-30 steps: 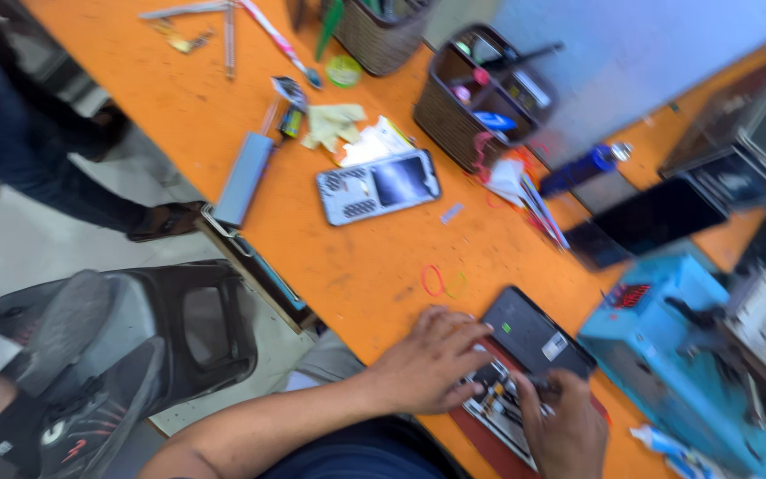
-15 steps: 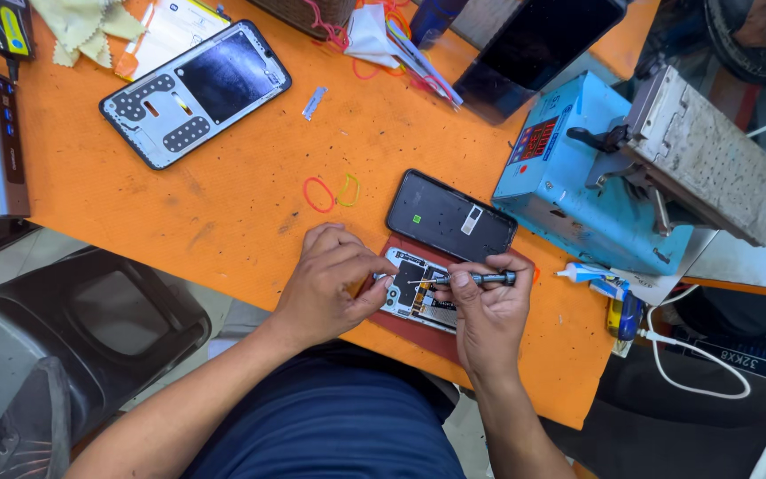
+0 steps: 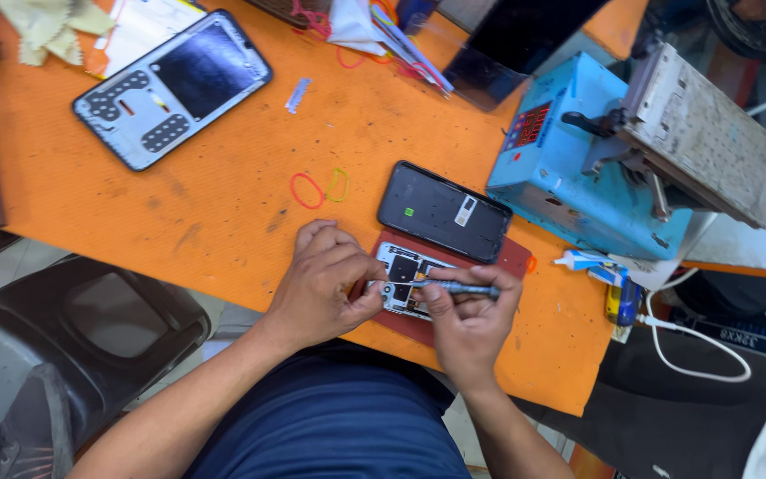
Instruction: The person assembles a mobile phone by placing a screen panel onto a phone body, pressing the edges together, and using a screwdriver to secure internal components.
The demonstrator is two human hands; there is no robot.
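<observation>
Orange ribbed mat under an opened phone, pinned flat by curled left hand. Thin metal screwdriver pinched in closed right hand. Glossy black rectangular back cover just beyond.

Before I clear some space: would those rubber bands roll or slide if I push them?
The red rubber band and yellow rubber band lie flat on the orange mat, so rolling seems unlikely. Thin loops probably flop and deform. The textured mat may drag them.

Opened phone, circuit boards exposed, lying flat on a dark red mat at the orange table's near edge; slim dark screwdriver held horizontally across it.
</observation>
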